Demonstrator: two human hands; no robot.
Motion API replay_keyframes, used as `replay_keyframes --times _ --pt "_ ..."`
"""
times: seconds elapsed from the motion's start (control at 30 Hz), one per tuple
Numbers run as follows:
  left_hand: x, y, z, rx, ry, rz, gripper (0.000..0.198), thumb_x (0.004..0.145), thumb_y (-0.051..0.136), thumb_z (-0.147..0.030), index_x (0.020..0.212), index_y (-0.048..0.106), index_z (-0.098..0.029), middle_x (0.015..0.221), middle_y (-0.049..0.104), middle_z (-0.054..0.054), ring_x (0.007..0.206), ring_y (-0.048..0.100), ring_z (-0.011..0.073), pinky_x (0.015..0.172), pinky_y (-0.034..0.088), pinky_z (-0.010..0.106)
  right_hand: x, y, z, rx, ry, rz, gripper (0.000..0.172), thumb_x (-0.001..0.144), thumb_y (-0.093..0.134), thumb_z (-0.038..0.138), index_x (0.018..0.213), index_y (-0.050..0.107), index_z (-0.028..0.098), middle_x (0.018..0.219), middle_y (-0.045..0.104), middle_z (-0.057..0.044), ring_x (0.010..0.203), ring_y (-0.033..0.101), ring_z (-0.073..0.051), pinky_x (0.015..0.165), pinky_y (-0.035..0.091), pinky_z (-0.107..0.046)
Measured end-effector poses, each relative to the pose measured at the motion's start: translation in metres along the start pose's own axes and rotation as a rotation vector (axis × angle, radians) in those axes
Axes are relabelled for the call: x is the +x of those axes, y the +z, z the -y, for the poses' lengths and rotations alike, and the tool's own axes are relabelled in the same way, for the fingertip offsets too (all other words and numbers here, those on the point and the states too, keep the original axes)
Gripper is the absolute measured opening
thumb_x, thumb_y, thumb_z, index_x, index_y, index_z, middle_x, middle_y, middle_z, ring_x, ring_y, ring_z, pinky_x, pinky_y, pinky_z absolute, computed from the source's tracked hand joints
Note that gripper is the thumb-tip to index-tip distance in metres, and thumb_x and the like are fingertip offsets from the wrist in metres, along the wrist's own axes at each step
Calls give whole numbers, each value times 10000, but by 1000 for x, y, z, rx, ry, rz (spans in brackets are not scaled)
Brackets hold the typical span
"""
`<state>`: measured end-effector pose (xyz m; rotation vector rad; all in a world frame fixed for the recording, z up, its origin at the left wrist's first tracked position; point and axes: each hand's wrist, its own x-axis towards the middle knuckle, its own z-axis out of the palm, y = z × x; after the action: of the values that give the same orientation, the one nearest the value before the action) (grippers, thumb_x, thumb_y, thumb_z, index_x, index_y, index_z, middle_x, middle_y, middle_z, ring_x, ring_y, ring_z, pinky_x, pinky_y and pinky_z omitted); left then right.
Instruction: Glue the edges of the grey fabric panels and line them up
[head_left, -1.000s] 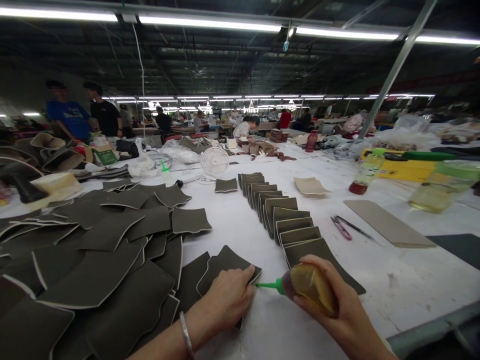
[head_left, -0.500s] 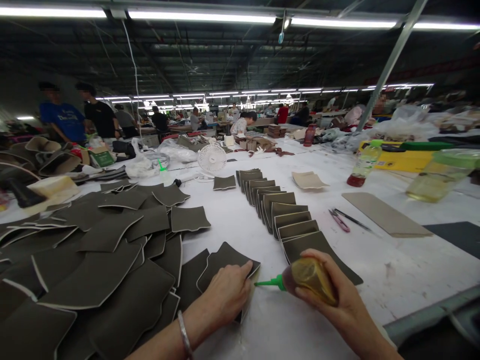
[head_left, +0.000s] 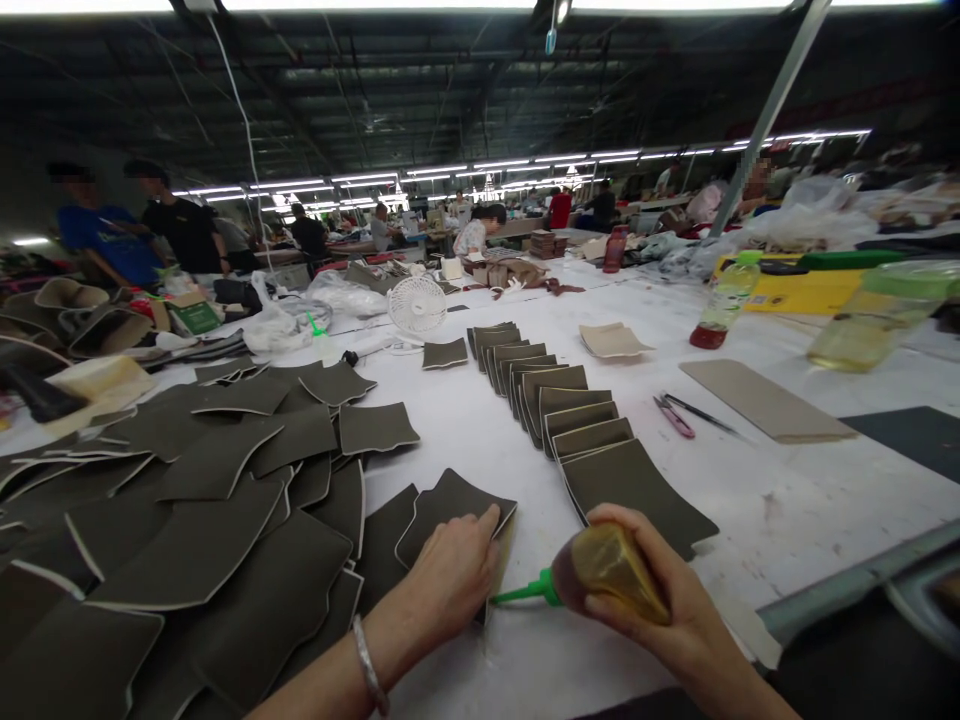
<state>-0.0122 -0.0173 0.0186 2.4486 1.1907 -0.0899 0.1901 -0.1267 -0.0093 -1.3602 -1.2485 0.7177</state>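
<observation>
My right hand [head_left: 660,600] is wrapped round a squeeze bottle [head_left: 611,575] of amber-brown liquid, tilted so its green nozzle [head_left: 525,592] points left. The nozzle tip meets the edge of a dark olive-grey panel [head_left: 457,500] with a pale underside. My left hand [head_left: 454,560] is closed on that panel, index finger pressed near its right corner, thumb hidden. A yellowish strip shows along the panel's edge. Left of this hand lies a loose heap of similar panels [head_left: 217,460]. Beyond my right hand, a row of overlapping panels [head_left: 574,410] runs away across the white table [head_left: 435,430].
Pink-handled thread snips [head_left: 675,416], a dark pen-like tool [head_left: 705,415] and a beige board [head_left: 765,400] lie at right. A bottle with red liquid [head_left: 724,300] and a green-lidded jug [head_left: 870,320] stand behind. A white fan [head_left: 417,306] stands mid-table. Several people are in the background.
The nozzle has moved down and left along the panel's edge, with my right hand and the bottle. My left hand keeps its place on the panel. The view has tilted slightly downward.
</observation>
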Motion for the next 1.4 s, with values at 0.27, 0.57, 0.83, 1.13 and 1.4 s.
replay_keyframes --times 0.27,0.57,0.83,1.13,1.4 --pt "-2 1 -3 32 -7 10 499 964 288 -260 1433 392 -127 1172 621 135 1071 593 252 948 431 347 -8 -1 -10 32 6 37 532 760 736 413 1214 506 255 1123 582 -26 988 585 -227 805 486 -251" --pt "-2 2 -2 31 3 11 497 969 272 -240 1437 385 -118 1198 607 142 1110 579 251 962 427 351 -8 -7 -13 29 -1 114 549 767 731 405 1228 482 243 1153 549 -43 984 585 -230 824 482 -272" --pt "-4 0 -5 54 -13 35 501 979 272 -257 1454 361 -122 1216 593 144 1112 575 270 961 434 379 -11 -1 -9 117 30 44 545 713 755 389 1193 537 252 1130 551 -30 975 572 -230 821 476 -262" --pt "-6 -1 -8 87 -10 40 489 988 260 -239 1451 361 -118 1177 601 146 1026 607 284 908 466 406 -10 -4 -12 14 -30 0 496 772 734 372 1205 507 286 1183 527 -4 1023 561 -197 884 438 -229" --pt "-3 0 -6 65 5 30 483 988 272 -241 1444 370 -115 1196 596 147 1051 599 270 929 456 381 -9 -4 -17 39 -21 95 515 798 715 387 1242 472 290 1206 514 -7 1080 532 -211 863 461 -231"
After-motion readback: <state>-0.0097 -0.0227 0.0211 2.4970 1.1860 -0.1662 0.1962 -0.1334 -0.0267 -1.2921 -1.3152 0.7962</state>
